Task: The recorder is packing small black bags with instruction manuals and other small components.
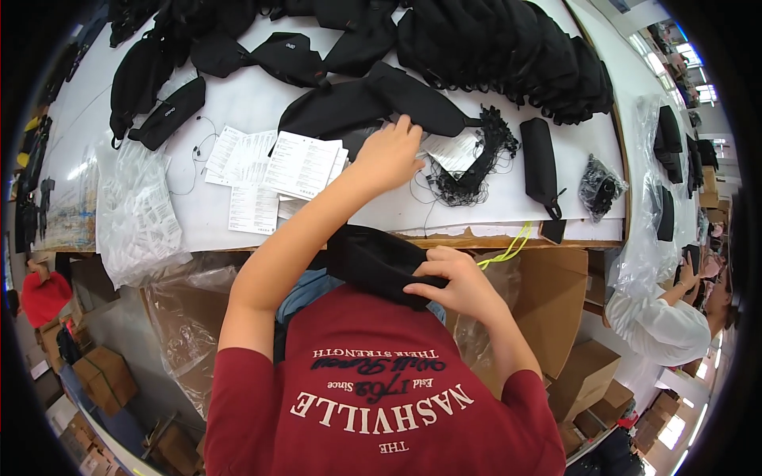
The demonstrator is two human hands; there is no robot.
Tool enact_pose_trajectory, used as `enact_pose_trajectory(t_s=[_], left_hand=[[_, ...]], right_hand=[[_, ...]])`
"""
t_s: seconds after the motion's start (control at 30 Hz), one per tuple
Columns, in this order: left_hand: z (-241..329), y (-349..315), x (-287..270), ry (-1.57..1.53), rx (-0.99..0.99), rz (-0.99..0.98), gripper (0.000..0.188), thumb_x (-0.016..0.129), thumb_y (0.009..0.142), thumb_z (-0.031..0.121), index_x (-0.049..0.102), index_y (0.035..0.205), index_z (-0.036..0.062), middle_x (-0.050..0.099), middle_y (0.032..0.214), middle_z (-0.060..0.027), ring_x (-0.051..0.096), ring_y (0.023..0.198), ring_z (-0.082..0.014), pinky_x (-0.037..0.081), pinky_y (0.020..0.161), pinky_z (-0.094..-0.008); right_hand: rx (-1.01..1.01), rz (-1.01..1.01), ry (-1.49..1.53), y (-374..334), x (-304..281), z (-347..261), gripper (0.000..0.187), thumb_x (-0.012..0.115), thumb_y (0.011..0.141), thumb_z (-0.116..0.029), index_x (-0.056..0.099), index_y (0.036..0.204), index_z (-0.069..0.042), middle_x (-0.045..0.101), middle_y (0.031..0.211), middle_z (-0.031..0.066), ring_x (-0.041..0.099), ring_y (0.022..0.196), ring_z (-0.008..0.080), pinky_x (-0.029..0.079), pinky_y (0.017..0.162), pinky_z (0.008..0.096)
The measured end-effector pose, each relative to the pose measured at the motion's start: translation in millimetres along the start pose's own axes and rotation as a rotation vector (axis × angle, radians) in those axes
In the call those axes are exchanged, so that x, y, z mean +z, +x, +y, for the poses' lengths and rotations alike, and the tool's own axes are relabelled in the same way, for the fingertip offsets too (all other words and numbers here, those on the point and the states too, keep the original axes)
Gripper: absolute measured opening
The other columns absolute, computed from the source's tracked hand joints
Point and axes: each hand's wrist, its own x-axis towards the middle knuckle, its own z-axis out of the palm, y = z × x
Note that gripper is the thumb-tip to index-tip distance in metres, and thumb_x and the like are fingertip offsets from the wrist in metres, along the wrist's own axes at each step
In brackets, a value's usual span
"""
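My left hand (392, 155) reaches across the table with its fingers apart, the fingertips at the edge of a long black bag (417, 103). Another black bag (329, 103) lies beside it. In front of my body, my right hand (456, 279) grips the edge of a black pouch (373, 254), thumb on one side and fingers on the other. Printed white label sheets (302, 165) are stacked left of my left wrist. To its right, a bundle of black cords (476, 163) lies partly over a white paper (452, 152).
Many black bags (500, 47) are heaped along the far side. A slim black pouch (538, 163) and a small clear bag of black parts (600, 189) lie at the right. Clear plastic (139, 206) hangs over the left front edge. Cardboard boxes (552, 309) stand below; a co-worker's sleeve (671, 329) shows right.
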Motion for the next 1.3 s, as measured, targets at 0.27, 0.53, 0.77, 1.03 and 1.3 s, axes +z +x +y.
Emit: enact_pose_trajectory(t_s=[0.27, 0.53, 0.77, 1.03, 1.3], left_hand=[[-19.1, 28.0, 29.0, -0.048, -0.12, -0.039, 0.031, 0.07, 0.075, 0.017, 0.056, 0.096, -0.0005, 0.057, 0.104, -0.017, 0.058, 0.097, -0.0345, 0.048, 0.078, -0.0413], [29.9, -19.2, -76.1, -0.655, -0.001, 0.156, 0.022, 0.069, 0.079, 0.016, 0.063, 0.096, 0.003, 0.064, 0.084, -0.0116, 0.061, 0.08, -0.0266, 0.047, 0.073, -0.0339], [49.6, -76.4, -105.3, -0.347, 0.023, 0.468, 0.037, 0.076, 0.073, 0.017, 0.064, 0.106, 0.0081, 0.042, 0.134, -0.0154, 0.042, 0.121, -0.0282, 0.035, 0.1, -0.037], [41.6, -118.4, -26.7, -2.031, -0.338, 0.403, 0.059, 0.073, 0.079, 0.014, 0.043, 0.13, 0.006, 0.055, 0.118, -0.007, 0.055, 0.11, -0.0213, 0.044, 0.097, -0.0349], [44.1, -111.7, -50.8, -2.062, -0.701, 0.661, 0.042, 0.066, 0.083, 0.009, 0.051, 0.122, 0.0037, 0.06, 0.111, -0.0072, 0.059, 0.103, -0.0201, 0.049, 0.091, -0.0343]], right_hand=[[-0.006, 0.121, -0.082, -16.7, -17.5, -6.9, 0.021, 0.077, 0.072, -0.023, 0.068, 0.079, -0.005, 0.046, 0.067, 0.006, 0.049, 0.067, 0.0221, 0.041, 0.06, 0.034], [-0.162, 0.37, -0.344, -8.8, -41.5, -21.1, 0.02, 0.078, 0.065, -0.018, 0.071, 0.082, -0.01, 0.04, 0.06, 0.0028, 0.043, 0.06, 0.0189, 0.034, 0.054, 0.0326], [-0.216, 0.56, -0.401, 14.3, -44.7, -39.0, 0.024, 0.079, 0.061, -0.014, 0.073, 0.084, -0.011, 0.036, 0.059, 0.0016, 0.038, 0.058, 0.0179, 0.03, 0.05, 0.032], [-0.334, 0.767, -0.084, 44.3, -8.8, -54.2, 0.025, 0.081, 0.064, -0.01, 0.071, 0.088, -0.009, 0.033, 0.06, 0.0005, 0.035, 0.055, 0.0142, 0.028, 0.049, 0.0279], [-0.062, 0.915, 1.139, 40.2, 20.6, -58.9, 0.009, 0.052, 0.087, -0.002, 0.049, 0.094, -0.007, 0.041, 0.083, -0.003, 0.035, 0.074, 0.0045, 0.028, 0.065, 0.0192]])
